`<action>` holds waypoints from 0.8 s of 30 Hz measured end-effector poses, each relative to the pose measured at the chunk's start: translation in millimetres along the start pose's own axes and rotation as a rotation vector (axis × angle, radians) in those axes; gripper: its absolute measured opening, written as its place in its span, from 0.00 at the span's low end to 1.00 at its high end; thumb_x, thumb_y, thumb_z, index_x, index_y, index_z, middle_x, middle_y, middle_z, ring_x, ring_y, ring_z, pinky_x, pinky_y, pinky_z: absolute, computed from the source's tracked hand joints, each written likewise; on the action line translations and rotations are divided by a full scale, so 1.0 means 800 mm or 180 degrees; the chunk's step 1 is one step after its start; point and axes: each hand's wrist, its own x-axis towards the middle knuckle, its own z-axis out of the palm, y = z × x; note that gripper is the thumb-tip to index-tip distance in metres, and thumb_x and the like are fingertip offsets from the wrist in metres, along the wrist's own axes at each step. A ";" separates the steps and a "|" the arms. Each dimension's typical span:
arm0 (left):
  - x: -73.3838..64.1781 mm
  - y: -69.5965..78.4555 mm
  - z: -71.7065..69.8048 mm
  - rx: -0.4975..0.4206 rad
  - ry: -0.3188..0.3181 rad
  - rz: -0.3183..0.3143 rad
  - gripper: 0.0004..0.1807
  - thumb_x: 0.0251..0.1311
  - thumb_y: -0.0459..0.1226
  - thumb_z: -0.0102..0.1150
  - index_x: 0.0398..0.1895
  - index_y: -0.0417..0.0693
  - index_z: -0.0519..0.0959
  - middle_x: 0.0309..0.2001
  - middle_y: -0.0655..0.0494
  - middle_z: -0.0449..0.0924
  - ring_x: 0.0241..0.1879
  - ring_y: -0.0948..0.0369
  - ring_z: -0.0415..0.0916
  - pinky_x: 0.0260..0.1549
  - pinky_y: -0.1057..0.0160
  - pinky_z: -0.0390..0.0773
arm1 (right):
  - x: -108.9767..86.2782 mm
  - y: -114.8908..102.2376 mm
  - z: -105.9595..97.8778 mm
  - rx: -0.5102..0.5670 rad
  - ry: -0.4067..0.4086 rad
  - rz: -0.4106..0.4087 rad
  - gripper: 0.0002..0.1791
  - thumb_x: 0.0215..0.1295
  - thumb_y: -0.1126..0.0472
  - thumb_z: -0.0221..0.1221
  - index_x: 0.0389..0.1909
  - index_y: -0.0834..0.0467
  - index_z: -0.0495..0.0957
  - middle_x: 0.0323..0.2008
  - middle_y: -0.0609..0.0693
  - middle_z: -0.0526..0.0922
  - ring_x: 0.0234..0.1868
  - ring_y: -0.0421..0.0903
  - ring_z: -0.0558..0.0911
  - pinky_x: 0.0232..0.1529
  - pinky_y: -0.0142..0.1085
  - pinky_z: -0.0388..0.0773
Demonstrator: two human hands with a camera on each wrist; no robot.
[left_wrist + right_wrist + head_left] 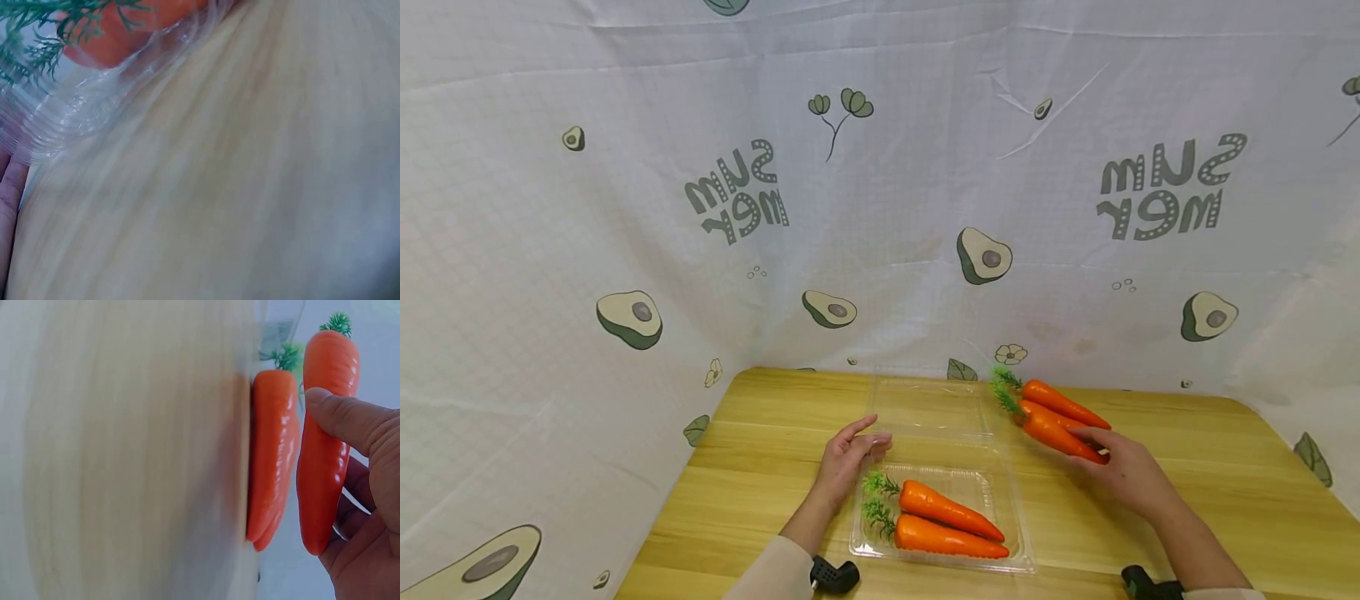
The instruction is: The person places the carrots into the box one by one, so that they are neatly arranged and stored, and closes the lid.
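Note:
My right hand point(1123, 471) grips an orange carrot point(324, 469) with a green leafy top, thumb on one side and fingers on the other. The held carrot is just apart from two other carrots point(272, 450) lying together on the table. My left hand point(842, 467) is at the upper left corner of a clear plastic container point(1018, 533), fingers extended against its edge; whether they press on it is hard to see. Inside lie two carrots point(951, 510) side by side, leafy tops to the left. Only a bit of the left fingers point(7, 194) shows in the left wrist view.
The container's clear lid point(928, 404) lies opened out behind it, flat on the wooden table point(775, 433). A white cloth point(895, 200) printed with avocados hangs around the table's back and sides. Black wrist devices point(835, 575) sit on both forearms.

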 end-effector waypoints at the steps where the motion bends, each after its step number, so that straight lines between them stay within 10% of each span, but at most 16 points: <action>1: 0.000 0.000 0.000 0.0002 -0.0004 0.0001 0.28 0.74 0.35 0.51 0.74 0.33 0.64 0.58 0.30 0.81 0.49 0.63 0.87 0.58 0.57 0.82 | 0.000 -0.003 0.000 -0.0001 0.0026 -0.0031 0.32 0.61 0.50 0.71 0.61 0.63 0.79 0.51 0.67 0.82 0.43 0.56 0.80 0.43 0.49 0.80; 24: 0.000 0.000 0.000 0.0079 0.0004 0.0018 0.28 0.75 0.35 0.51 0.74 0.33 0.65 0.59 0.29 0.80 0.54 0.52 0.85 0.59 0.54 0.82 | -0.010 -0.070 -0.007 0.0085 0.0175 -0.0353 0.27 0.56 0.53 0.74 0.57 0.57 0.83 0.51 0.60 0.85 0.42 0.52 0.79 0.39 0.39 0.78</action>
